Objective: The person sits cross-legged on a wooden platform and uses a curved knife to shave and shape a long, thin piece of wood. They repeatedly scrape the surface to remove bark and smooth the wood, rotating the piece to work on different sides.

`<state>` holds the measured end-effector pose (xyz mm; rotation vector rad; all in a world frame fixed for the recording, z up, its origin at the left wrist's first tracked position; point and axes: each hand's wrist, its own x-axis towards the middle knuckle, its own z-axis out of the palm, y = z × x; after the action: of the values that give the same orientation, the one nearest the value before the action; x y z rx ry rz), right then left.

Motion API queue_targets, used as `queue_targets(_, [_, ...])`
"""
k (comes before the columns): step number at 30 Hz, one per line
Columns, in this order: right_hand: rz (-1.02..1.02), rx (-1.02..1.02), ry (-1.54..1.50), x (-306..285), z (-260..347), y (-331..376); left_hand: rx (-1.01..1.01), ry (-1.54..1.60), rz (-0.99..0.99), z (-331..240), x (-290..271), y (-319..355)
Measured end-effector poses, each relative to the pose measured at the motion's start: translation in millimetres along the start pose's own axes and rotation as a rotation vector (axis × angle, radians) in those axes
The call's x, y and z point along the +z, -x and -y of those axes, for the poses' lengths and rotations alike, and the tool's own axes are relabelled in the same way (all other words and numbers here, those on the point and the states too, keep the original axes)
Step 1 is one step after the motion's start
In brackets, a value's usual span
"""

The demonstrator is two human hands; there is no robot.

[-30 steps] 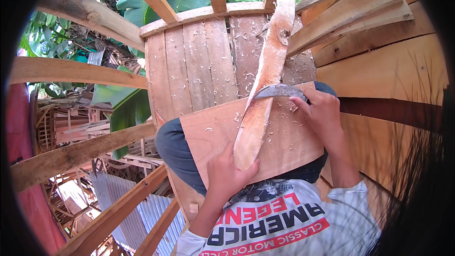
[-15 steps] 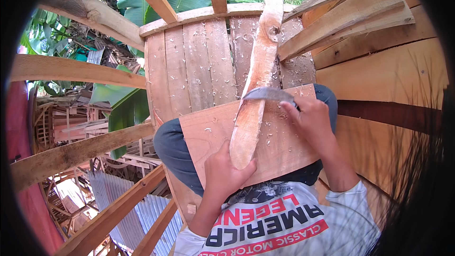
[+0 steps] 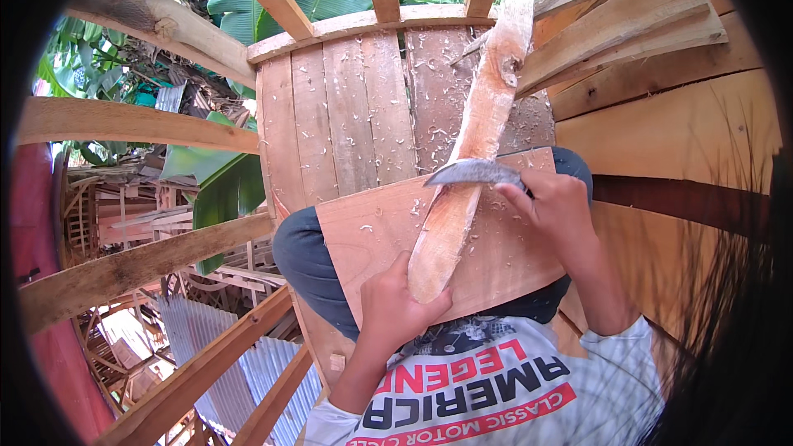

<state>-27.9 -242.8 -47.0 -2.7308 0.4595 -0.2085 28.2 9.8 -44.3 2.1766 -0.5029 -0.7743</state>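
A long, pale strip of wood [image 3: 475, 132] slants from my lap up toward the top right. My left hand [image 3: 398, 307] grips its near, lower end. In my right hand [image 3: 555, 206] is a curved metal blade [image 3: 471, 172], laid across the strip about midway along it. The strip rests on a flat wooden board [image 3: 372, 235] lying over my knees. Small wood shavings dot the board.
A plank platform [image 3: 347, 116] lies ahead, scattered with shavings. Wooden rails [image 3: 124, 268] cross on the left over a drop to corrugated metal sheets [image 3: 215, 347] and green leaves. Stacked planks [image 3: 661, 25] lean at the upper right.
The blade has slid a little down the strip toward me, and the strip's far end has shifted slightly. My left hand keeps its hold on the near end.
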Motion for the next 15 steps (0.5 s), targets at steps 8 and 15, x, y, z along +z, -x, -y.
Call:
queue_targets(8, [0.036,-0.026,-0.092,18.8,6.8,16.3,0.024,0.093,-0.034,0.8,-4.1,-0.1])
queue_targets(15, [0.055,0.03,-0.057,14.2,3.6,8.1,-0.011,0.178,0.038,4.8,-4.0,-6.8])
